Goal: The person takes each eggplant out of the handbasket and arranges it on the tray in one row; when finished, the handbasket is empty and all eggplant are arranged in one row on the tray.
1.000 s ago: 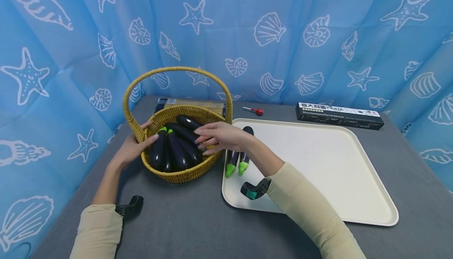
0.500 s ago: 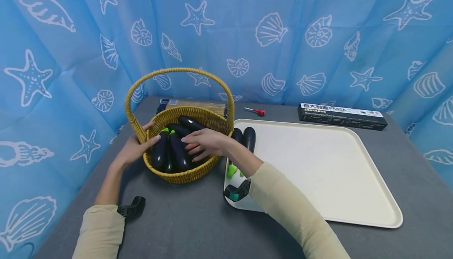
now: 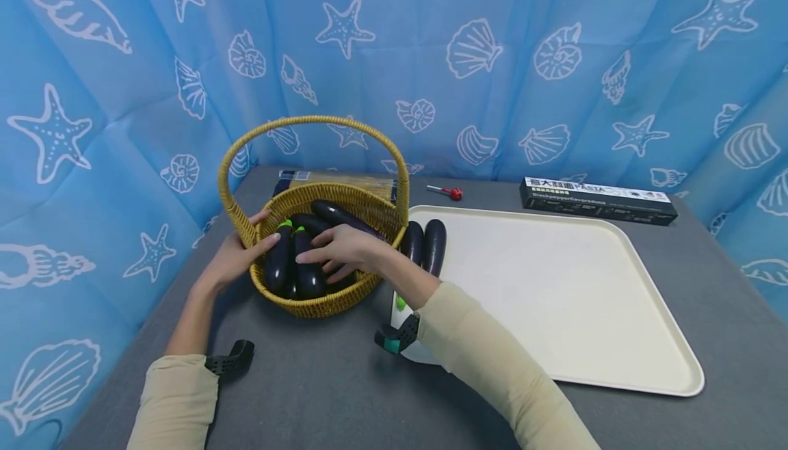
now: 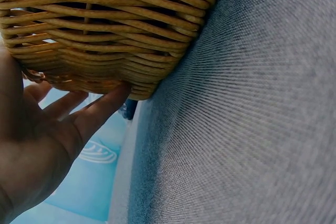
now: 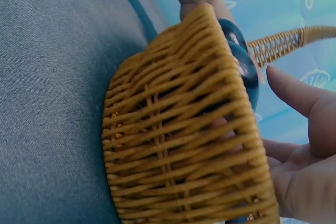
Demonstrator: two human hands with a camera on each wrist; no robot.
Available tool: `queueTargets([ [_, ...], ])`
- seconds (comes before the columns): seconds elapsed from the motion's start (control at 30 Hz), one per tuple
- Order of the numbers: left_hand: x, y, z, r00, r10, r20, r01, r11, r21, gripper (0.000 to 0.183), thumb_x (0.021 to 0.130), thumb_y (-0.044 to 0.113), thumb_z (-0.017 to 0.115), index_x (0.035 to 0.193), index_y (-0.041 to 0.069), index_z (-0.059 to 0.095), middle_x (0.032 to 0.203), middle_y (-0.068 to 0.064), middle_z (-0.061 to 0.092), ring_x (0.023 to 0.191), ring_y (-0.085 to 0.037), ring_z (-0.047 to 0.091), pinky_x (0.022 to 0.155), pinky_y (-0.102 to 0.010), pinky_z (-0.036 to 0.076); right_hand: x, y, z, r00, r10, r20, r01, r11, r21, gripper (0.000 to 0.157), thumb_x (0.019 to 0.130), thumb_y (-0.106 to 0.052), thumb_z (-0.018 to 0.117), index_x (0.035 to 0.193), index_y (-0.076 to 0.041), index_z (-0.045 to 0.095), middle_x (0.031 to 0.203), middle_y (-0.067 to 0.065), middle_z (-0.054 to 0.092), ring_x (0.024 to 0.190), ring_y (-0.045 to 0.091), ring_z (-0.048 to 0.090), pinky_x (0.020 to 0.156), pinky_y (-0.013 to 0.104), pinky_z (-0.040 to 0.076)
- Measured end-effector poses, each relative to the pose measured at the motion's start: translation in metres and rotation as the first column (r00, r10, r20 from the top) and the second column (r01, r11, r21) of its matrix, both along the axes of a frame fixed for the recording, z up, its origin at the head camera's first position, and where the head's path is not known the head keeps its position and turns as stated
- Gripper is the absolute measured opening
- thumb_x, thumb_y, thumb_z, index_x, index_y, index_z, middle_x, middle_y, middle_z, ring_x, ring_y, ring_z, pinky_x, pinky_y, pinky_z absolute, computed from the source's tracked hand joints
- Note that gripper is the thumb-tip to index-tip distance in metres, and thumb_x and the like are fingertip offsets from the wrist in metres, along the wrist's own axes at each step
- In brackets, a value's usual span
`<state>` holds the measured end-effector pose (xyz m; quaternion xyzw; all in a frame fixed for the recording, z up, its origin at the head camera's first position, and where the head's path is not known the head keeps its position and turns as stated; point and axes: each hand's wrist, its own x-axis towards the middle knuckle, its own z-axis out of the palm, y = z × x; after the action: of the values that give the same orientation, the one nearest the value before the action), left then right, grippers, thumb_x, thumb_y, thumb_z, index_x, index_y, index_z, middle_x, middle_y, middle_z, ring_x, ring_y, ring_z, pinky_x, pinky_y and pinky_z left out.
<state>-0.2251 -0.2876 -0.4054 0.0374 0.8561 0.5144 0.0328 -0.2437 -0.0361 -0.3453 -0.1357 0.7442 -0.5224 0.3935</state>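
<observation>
A wicker basket point(image 3: 320, 309) with a tall arched handle stands on the left of the table, holding several dark eggplants point(image 3: 278, 267). My left hand point(image 3: 237, 258) grips its left rim, thumb inside over an eggplant and fingers along the outer wall; the left wrist view shows those fingers point(image 4: 102, 114) against the weave. Reaching over the right rim, my right hand point(image 3: 351, 248) is down among the eggplants, thumb and fingers spread over one with a green stem. In the right wrist view the thumb point(image 5: 289, 90) stands apart while the basket wall hides most of the other fingers.
A cream tray point(image 3: 554, 299) lies right of the basket with two eggplants point(image 3: 434, 248) at its left edge. Behind are a black pasta box point(image 3: 597, 202), a red lollipop point(image 3: 455, 193) and a clear pack of pasta point(image 3: 357, 182). A blue shell-print curtain point(image 3: 394, 60) hangs behind.
My right hand has moved left and deeper into the basket over the eggplants. One eggplant at the back now lies further right, toward the rim. The left hand has kept its grip.
</observation>
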Motion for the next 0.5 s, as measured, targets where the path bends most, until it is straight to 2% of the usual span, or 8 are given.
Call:
queueTargets([
  [0.2,-0.0001,-0.0008,-0.0004,1.0,-0.007,-0.004,0.007,1.0,0.016,0.079,0.094,0.044,0.058,0.154,0.013,0.018,0.15,-0.027,0.024,0.134,-0.042,0.028,0.102,-0.059,0.031,0.0042,-0.0062,-0.0006,0.995,-0.016,-0.095,0.023,0.997,0.074,0.061,0.084,-0.025,0.076,0.136,-0.007,0.051,0.105,0.009,0.058,0.09,0.021,0.061,0.068,0.034,0.056],
  [0.5,-0.0002,-0.0003,0.0,1.0,-0.003,0.001,0.003,1.0,0.009,0.079,0.093,0.045,0.058,0.154,0.014,0.018,0.149,-0.027,0.024,0.133,-0.043,0.03,0.102,-0.06,0.03,0.0036,-0.0033,-0.0005,0.999,-0.02,-0.045,0.022,0.999,0.041,0.06,0.085,-0.017,0.075,0.138,-0.007,0.048,0.11,0.009,0.055,0.094,0.022,0.059,0.071,0.035,0.056],
])
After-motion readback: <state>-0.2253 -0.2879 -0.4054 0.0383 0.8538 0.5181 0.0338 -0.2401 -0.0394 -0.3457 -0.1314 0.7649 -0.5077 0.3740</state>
